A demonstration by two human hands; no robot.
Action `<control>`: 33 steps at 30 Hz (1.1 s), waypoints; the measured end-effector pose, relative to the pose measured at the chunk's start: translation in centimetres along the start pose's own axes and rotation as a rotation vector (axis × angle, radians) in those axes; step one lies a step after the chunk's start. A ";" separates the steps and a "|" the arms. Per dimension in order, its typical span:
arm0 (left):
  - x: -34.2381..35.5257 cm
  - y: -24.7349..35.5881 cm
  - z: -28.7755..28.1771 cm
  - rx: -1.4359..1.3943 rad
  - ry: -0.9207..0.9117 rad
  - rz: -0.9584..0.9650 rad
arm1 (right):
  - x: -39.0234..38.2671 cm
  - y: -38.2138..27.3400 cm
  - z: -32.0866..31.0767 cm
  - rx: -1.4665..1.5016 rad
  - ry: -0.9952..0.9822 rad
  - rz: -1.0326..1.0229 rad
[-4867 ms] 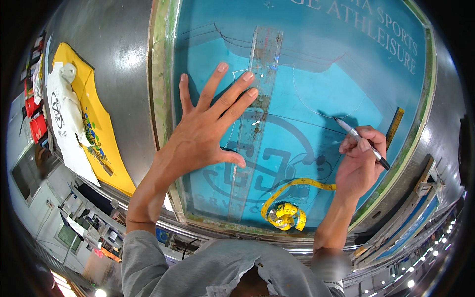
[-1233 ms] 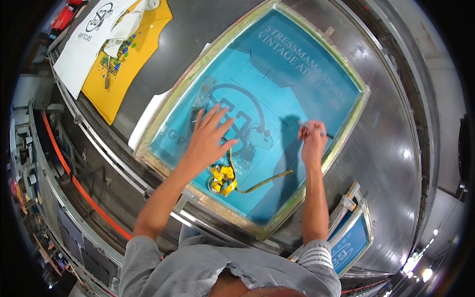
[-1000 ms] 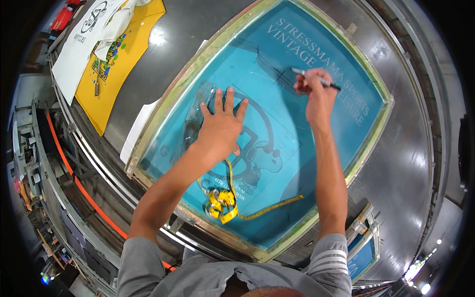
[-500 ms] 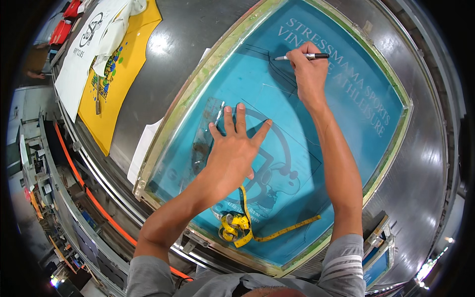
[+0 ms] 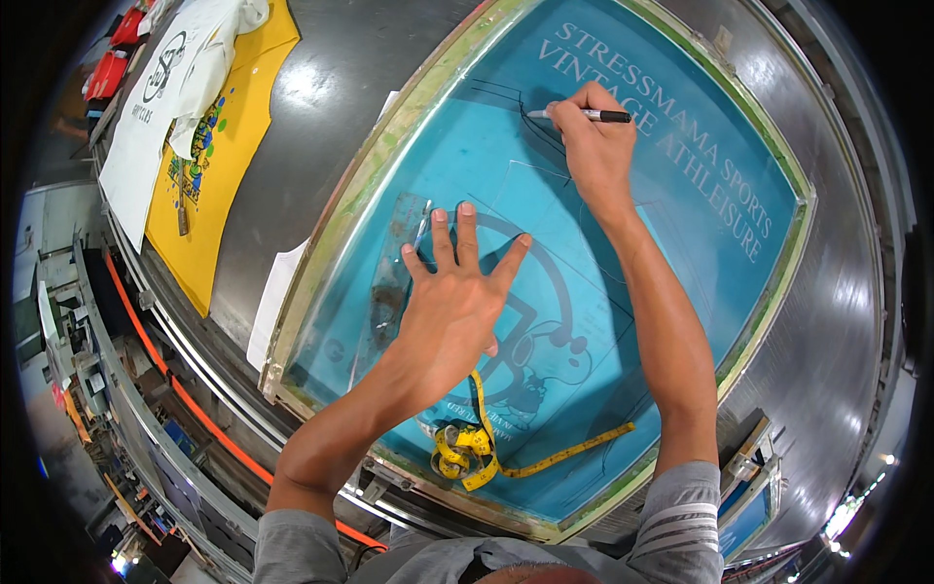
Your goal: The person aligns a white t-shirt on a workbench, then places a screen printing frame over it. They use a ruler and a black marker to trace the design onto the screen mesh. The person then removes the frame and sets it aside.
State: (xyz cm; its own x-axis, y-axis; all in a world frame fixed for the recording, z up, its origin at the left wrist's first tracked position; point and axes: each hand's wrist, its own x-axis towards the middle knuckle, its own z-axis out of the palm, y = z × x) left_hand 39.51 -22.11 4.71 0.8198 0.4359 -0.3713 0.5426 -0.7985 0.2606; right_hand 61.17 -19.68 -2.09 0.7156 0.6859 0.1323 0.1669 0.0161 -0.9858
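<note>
A blue mesh printing screen (image 5: 593, 263) in a pale, green-stained frame lies before me, with faint lettering and a cartoon figure on its mesh. My right hand (image 5: 595, 146) grips a black-and-white marker (image 5: 605, 116), its tip at dark drawn lines near the screen's far side. My left hand (image 5: 457, 282) rests flat on the mesh, fingers spread. Beside its fingers lies a clear ruler (image 5: 394, 273), partly covered by the hand and forearm. Below the left hand, a yellow tape measure (image 5: 465, 451) is bunched up, one end stretching right.
The screen lies on a shiny metal table (image 5: 311, 107). At the far left are a white printed shirt (image 5: 146, 117) and a yellow printed cloth (image 5: 229, 185), with a narrow tool (image 5: 182, 209) on the cloth. An orange cable (image 5: 209, 423) runs along the left. A smaller framed screen (image 5: 747, 521) stands lower right.
The right hand and marker have shifted slightly left in the picture, the tip staying by the drawn lines. The left hand holds its place on the mesh. The view has tilted a little.
</note>
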 end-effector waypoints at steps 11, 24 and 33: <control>0.1 0.0 0.4 -0.014 0.016 -0.013 | 0.1 -0.4 -0.1 -0.074 -0.004 -0.017; 0.1 -0.2 -0.2 -0.006 -0.026 0.025 | 0.3 -0.2 0.0 -0.043 -0.009 0.020; 0.0 -0.2 -0.1 -0.008 -0.008 0.032 | 0.6 0.4 -0.2 -0.039 -0.035 0.033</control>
State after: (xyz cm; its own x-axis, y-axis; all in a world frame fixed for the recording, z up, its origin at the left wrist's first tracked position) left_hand 39.43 -21.86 4.73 0.8354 0.4070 -0.3693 0.5176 -0.8086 0.2796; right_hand 61.80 -19.40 -2.36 0.6969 0.7108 0.0949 0.1703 -0.0354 -0.9848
